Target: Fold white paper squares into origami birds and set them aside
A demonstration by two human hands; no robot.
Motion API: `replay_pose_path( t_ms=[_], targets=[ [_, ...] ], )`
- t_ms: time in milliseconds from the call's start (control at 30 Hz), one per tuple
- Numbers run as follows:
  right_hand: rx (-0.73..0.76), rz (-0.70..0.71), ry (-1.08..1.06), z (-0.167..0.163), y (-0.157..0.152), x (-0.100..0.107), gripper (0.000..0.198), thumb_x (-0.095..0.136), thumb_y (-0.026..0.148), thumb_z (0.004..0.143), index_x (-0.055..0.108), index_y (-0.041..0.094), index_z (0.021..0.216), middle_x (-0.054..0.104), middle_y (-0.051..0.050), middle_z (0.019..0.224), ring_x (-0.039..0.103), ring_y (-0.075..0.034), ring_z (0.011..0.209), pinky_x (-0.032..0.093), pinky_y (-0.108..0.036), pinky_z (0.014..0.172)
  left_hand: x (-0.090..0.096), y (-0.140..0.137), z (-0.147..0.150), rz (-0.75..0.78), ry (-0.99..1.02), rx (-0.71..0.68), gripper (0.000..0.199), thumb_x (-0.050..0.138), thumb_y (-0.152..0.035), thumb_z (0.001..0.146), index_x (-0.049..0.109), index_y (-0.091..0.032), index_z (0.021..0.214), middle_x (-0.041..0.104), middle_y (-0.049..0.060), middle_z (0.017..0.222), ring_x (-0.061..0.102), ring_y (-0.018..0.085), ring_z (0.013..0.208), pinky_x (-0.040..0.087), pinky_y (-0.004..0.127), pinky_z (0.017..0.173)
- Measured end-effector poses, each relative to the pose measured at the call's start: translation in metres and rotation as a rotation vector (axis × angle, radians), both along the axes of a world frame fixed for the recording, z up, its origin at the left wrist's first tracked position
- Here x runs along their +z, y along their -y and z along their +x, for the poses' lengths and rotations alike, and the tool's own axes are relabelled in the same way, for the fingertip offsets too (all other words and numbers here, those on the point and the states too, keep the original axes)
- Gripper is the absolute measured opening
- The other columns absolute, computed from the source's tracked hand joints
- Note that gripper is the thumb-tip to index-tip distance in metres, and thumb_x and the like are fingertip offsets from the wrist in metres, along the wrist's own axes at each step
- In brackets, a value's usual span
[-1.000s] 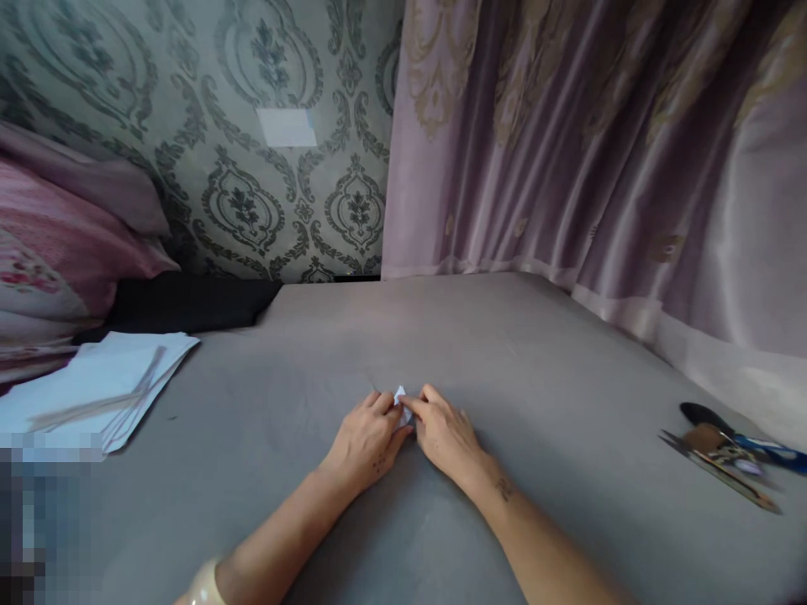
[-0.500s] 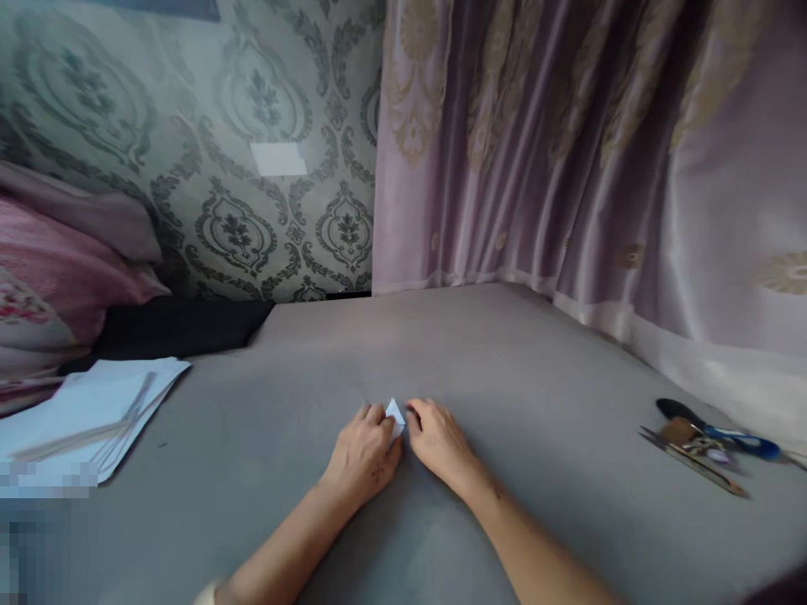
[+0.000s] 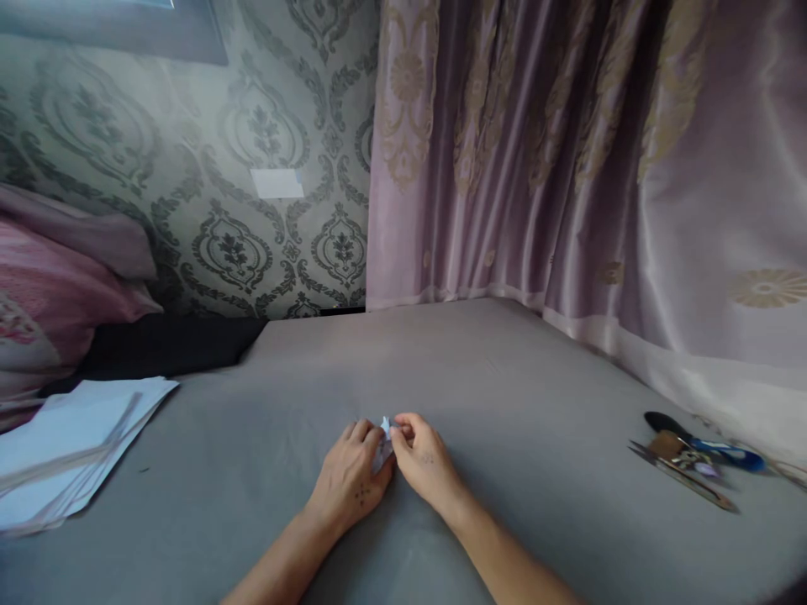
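A small folded piece of white paper [image 3: 382, 449] is between my two hands, just above or on the grey sheet; its pointed top shows and the rest is partly hidden by fingers. My left hand [image 3: 353, 466] is closed on the paper's left side, with its thumb beneath. From the right, my right hand [image 3: 424, 454] pinches the paper's upper edge between thumb and fingertips.
A stack of white paper sheets [image 3: 81, 437] lies at the left, near a black cloth [image 3: 170, 344] and pink bedding [image 3: 69, 294]. On the right are scissors [image 3: 681, 479], a blue-handled tool [image 3: 725, 454] and small items. A curtain [image 3: 466, 168] hangs behind.
My right hand has moved left onto the paper and now pinches it; before, it was beside it. The paper's top looks narrower. The view has tilted up slightly.
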State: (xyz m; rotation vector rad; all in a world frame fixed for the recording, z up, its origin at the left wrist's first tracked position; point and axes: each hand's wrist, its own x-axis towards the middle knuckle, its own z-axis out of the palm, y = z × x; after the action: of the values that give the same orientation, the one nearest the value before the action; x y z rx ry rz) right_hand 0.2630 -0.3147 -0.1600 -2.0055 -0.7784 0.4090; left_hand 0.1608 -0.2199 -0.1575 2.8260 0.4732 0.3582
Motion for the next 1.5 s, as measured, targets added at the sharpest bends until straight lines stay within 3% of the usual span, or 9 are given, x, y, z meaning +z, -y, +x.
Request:
replay_pose_path(
  t_ms=[133, 333, 533, 700, 933, 1167, 1500],
  targets=[
    [-0.003, 0.105, -0.039, -0.003, -0.003, 0.0, 0.03, 0.051, 0.031, 0.086, 0.06, 0.011, 0.107, 0.071, -0.013, 0.093, 0.068, -0.021, 0.087, 0.05, -0.031, 0.08, 0.002, 0.002, 0.0, 0.032, -0.023, 0.018, 0.02, 0.044, -0.02, 0.088, 0.059, -0.017, 0.101, 0.062, 0.009, 0.1, 0.056, 0.023, 0.095, 0.046, 0.034, 0.085],
    [-0.018, 0.145, -0.078, 0.002, -0.004, 0.001, 0.03, 0.051, 0.03, 0.085, 0.058, 0.01, 0.107, 0.07, -0.013, 0.093, 0.067, -0.02, 0.083, 0.05, -0.031, 0.079, 0.003, 0.0, 0.0, 0.037, -0.058, 0.035, 0.02, 0.044, -0.014, 0.085, 0.059, -0.016, 0.098, 0.062, 0.009, 0.1, 0.056, 0.023, 0.095, 0.046, 0.033, 0.085],
    [-0.042, 0.145, -0.101, 0.012, -0.004, -0.007, 0.031, 0.05, 0.028, 0.084, 0.057, 0.01, 0.109, 0.068, -0.015, 0.098, 0.067, -0.02, 0.083, 0.051, -0.032, 0.079, 0.004, -0.001, -0.002, 0.046, -0.042, -0.039, 0.023, 0.045, -0.033, 0.091, 0.061, -0.019, 0.101, 0.059, 0.009, 0.1, 0.055, 0.024, 0.092, 0.047, 0.035, 0.081],
    [-0.047, 0.094, -0.092, 0.017, -0.003, -0.009, 0.027, 0.053, 0.025, 0.083, 0.059, 0.012, 0.106, 0.069, -0.012, 0.095, 0.067, -0.02, 0.086, 0.051, -0.032, 0.08, 0.002, -0.001, -0.002, 0.029, -0.031, -0.057, 0.022, 0.047, -0.036, 0.091, 0.062, -0.021, 0.097, 0.057, 0.009, 0.098, 0.055, 0.023, 0.09, 0.047, 0.035, 0.079],
    [-0.046, 0.085, -0.313, 0.028, -0.002, -0.017, 0.023, 0.05, 0.017, 0.086, 0.058, 0.017, 0.107, 0.071, -0.009, 0.091, 0.069, -0.017, 0.08, 0.054, -0.029, 0.071, -0.005, -0.002, -0.003, -0.047, 0.003, 0.02, 0.024, 0.058, -0.037, 0.084, 0.059, -0.019, 0.099, 0.059, 0.008, 0.1, 0.056, 0.023, 0.093, 0.046, 0.035, 0.084],
    [-0.008, 0.089, -0.547, 0.013, -0.002, 0.004, 0.015, 0.051, 0.02, 0.088, 0.058, 0.015, 0.101, 0.069, -0.009, 0.084, 0.068, -0.015, 0.066, 0.056, -0.027, 0.058, -0.006, -0.003, -0.005, -0.047, 0.039, -0.015, 0.039, 0.057, -0.047, 0.084, 0.056, -0.017, 0.109, 0.059, 0.011, 0.102, 0.055, 0.026, 0.097, 0.046, 0.039, 0.087],
    [0.01, 0.28, -0.632, 0.006, -0.006, 0.016, 0.006, 0.053, 0.018, 0.089, 0.058, 0.015, 0.092, 0.07, -0.006, 0.086, 0.068, -0.012, 0.077, 0.055, -0.027, 0.079, 0.0, 0.002, -0.005, 0.054, -0.012, 0.031, 0.027, 0.049, -0.025, 0.084, 0.059, -0.015, 0.108, 0.065, 0.011, 0.101, 0.06, 0.025, 0.095, 0.047, 0.035, 0.084]
  ],
)
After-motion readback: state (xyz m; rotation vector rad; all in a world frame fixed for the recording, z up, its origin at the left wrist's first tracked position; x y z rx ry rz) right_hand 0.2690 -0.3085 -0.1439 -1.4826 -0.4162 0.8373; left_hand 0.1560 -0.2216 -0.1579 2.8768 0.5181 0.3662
